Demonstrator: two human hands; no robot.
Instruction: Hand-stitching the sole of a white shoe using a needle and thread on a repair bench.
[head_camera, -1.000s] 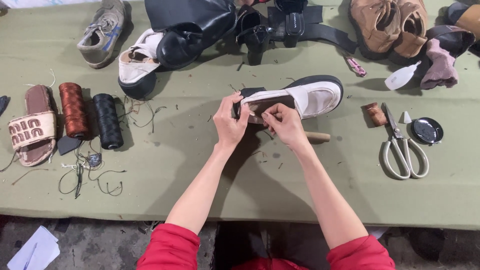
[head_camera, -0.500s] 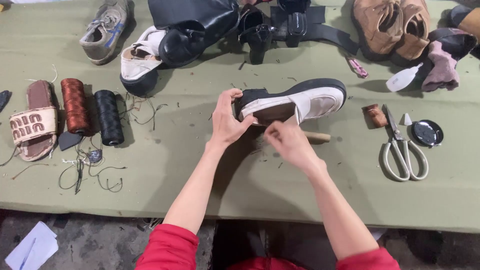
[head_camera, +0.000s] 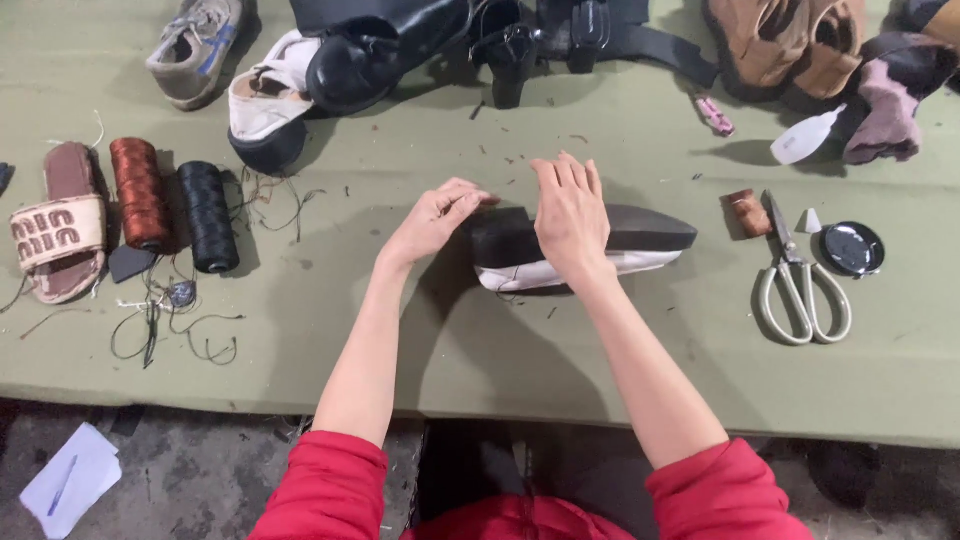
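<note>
Your right hand (head_camera: 570, 215) lies flat, fingers spread, on the upturned black-soled shoe (head_camera: 640, 240); your left hand (head_camera: 435, 215), loosely curled, touches its heel. Pressing unevenly could tip it toward the scissors (head_camera: 800, 280) right of your hands.

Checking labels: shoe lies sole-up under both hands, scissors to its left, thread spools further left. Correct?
Not quite. The head view shows the scissors to the right of the shoe, not left. The shoe is sole-up under the left hand and right hand, with the thread spools further left.

Even, soft overhead light, faint shadows, slight motion blur
</note>
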